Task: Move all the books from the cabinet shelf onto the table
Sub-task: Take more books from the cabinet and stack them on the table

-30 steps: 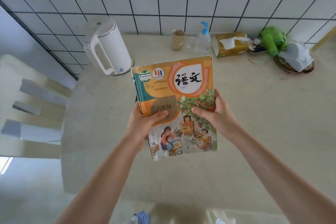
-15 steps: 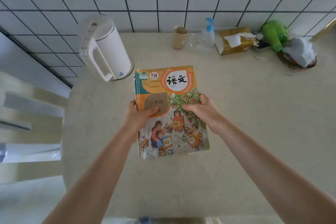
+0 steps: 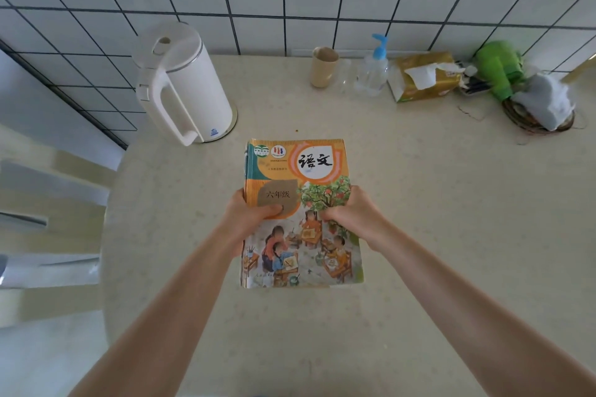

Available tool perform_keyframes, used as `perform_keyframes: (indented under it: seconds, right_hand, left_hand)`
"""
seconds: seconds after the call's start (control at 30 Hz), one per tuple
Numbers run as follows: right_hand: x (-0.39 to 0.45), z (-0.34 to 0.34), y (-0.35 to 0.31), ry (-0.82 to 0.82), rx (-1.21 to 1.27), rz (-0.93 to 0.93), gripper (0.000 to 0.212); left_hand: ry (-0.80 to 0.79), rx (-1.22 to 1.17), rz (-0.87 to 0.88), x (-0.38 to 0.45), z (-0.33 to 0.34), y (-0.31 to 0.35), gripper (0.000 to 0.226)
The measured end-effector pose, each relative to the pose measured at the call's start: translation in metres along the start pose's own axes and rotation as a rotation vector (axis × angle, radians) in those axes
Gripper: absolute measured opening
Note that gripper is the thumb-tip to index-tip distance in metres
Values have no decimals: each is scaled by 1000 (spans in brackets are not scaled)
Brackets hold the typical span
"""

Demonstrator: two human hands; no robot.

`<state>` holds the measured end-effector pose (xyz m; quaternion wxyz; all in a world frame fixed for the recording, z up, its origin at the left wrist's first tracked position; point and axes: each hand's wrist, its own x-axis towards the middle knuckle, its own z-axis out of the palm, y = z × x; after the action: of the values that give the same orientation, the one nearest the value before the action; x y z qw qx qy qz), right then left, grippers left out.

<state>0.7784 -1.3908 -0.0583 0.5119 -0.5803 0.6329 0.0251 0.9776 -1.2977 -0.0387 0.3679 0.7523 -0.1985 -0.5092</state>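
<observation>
Over the beige table (image 3: 451, 219), left hand (image 3: 248, 216) and right hand (image 3: 351, 213) grip the books (image 3: 300, 171) between them.

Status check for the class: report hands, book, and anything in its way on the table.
Both hands, left and right, grip the book by its sides. Book flat, low over the table. Kettle beyond, apart; nothing in the way.

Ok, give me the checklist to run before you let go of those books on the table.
1. Both hands hold the books: left hand and right hand each keep a grip on a side edge: ok.
2. Bare table around the books: ok.
3. Kettle stands apart from the books: ok.
4. Books rest flat on the table: cannot tell.
5. Number of books in the stack: cannot tell.
</observation>
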Motion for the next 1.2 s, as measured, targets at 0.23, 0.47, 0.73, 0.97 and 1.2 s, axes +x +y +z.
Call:
perform_keyframes:
  seconds: [0.23, 0.47, 0.73, 0.97, 1.2]
  right_hand:
    - [-30, -11, -18, -16, -42, 15, 69]
    - [-48, -12, -17, 4, -99, -36, 62]
    - [-72, -23, -2, 93, -231, -323, 80]
    - [-94, -32, 13, 130, -350, -520, 69]
    - [-120, -28, 30, 181, -329, -526, 61]
  left_hand:
    - [45, 60, 9, -3, 7, 7, 52]
    - [173, 379, 33, -5, 10, 7, 60]
    - [275, 440, 182, -32, 20, 2, 75]
    - [301, 602, 416, -54, 31, -15, 71]
    - [265, 727, 575, -74, 28, -27, 56]
